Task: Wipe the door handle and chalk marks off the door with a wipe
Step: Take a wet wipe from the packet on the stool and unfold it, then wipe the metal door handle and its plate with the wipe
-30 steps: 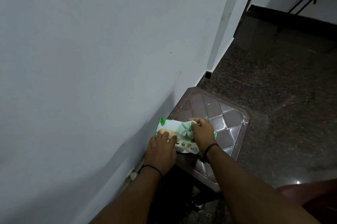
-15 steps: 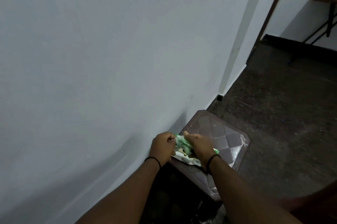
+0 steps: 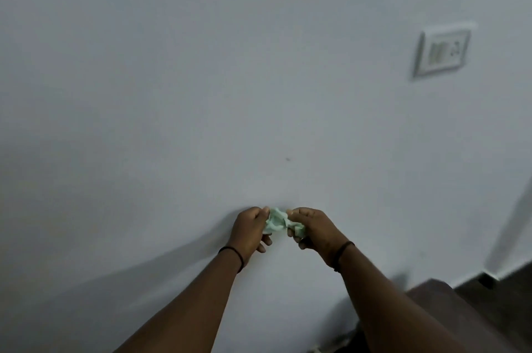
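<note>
Wipe [image 3: 277, 223]: small, pale green, all scrunched up, held up in front of the white wall [image 3: 172, 93].
Left hand [image 3: 250, 231]: pinching the left end of the wipe, fingers curled.
Right hand [image 3: 313, 230]: pinching the right end, a bit of wipe poking out under the fingers.
Hands: close together, side by side, both gripping the same wipe, only the wipe between them.
Long way of the wipe: left to right, from one hand to the other.
Nearer hand: neither; both about the same way from the wall.
Door and handle: not in view, so no telling which way to go from here.
Chalk marks: none to see; just one tiny dark speck [image 3: 288, 159] on the wall above the hands.
Switch plate [image 3: 442, 50]: high up on the right, well apart from the hands.
Brown stool [image 3: 449, 303]: low on the right, only a corner showing.
Step, as a guess: pulling the wipe open flat.
Next, as a guess: turning to find the door, wipe kept in one hand.
</note>
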### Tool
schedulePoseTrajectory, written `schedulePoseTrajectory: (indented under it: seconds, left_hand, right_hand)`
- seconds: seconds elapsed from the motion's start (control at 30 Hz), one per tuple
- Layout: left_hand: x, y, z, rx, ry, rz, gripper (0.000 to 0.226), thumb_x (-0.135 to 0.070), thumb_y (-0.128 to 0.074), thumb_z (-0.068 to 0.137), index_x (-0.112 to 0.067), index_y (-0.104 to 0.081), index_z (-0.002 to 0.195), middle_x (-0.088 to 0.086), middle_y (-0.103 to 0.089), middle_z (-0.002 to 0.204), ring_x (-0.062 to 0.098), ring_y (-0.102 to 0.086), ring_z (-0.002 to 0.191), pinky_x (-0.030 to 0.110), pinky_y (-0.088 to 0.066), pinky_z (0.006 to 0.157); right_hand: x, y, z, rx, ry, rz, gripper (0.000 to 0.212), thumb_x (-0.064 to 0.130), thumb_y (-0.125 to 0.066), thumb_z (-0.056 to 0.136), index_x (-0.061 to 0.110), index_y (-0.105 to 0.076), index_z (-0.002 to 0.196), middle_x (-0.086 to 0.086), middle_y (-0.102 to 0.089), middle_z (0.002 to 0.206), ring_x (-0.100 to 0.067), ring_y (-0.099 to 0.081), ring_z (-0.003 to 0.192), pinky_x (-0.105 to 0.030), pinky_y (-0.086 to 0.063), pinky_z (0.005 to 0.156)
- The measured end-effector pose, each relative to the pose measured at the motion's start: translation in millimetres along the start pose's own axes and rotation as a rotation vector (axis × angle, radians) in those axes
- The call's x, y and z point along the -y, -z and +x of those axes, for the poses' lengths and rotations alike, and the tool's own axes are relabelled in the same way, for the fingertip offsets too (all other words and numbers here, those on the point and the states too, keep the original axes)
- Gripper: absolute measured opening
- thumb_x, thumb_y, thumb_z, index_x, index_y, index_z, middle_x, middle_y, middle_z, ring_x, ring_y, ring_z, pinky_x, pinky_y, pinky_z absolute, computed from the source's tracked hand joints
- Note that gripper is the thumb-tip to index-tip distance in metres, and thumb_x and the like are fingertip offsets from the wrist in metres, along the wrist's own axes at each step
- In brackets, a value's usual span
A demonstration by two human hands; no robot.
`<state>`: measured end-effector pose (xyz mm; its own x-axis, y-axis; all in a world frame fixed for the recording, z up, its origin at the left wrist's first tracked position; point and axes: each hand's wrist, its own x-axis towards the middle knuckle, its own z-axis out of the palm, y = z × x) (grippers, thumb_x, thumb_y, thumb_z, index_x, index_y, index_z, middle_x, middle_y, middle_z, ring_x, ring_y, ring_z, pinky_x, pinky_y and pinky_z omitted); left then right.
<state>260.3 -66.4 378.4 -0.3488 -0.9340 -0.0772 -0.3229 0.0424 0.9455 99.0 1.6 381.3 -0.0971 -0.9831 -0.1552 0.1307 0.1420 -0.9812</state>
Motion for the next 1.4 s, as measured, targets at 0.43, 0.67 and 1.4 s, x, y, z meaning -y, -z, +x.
schedulePoseTrajectory:
  seconds: [0.43, 0.67, 1.4]
  left_hand:
    - [-29, 256, -259, -0.654, -0.128, -0.139, 0.016, -0.025, -0.062, 0.092, -0.011, -0.065, 0.085, 0.01, -0.064, 0.066, 0.02, -0.057, 0.047, 0.026, -0.043, 0.046]
    - [-55, 333, -425, -1.161, -0.266, -0.005, 0.028, -0.03, -0.063, 0.092, -0.003, -0.066, 0.083, 0.017, -0.064, 0.064, 0.019, -0.057, 0.048, 0.033, -0.047, 0.044]
    - [-56, 273, -669, -2.053, -0.304, 0.454, 0.011, -0.019, -0.068, 0.089, -0.017, -0.073, 0.099, -0.001, -0.073, 0.09, 0.011, -0.07, 0.08, 0.034, -0.058, 0.064]
  right_hand:
    - [103, -312, -97, 0.708, 0.171, -0.159, 0.02, -0.006, -0.064, 0.085, 0.001, -0.063, 0.104, -0.015, -0.067, 0.091, -0.023, -0.065, 0.08, -0.031, -0.057, 0.07]
    - [138, -456, -216, 0.903, 0.418, -0.242, 0.007, 0.004, -0.058, 0.092, 0.007, -0.064, 0.094, -0.009, -0.063, 0.077, -0.014, -0.055, 0.061, -0.024, -0.045, 0.055]
    - [97, -570, -425, 1.46, 0.651, 0.367, 0.011, 0.008, -0.067, 0.087, 0.006, -0.071, 0.097, -0.004, -0.073, 0.099, -0.017, -0.069, 0.095, -0.03, -0.056, 0.084]
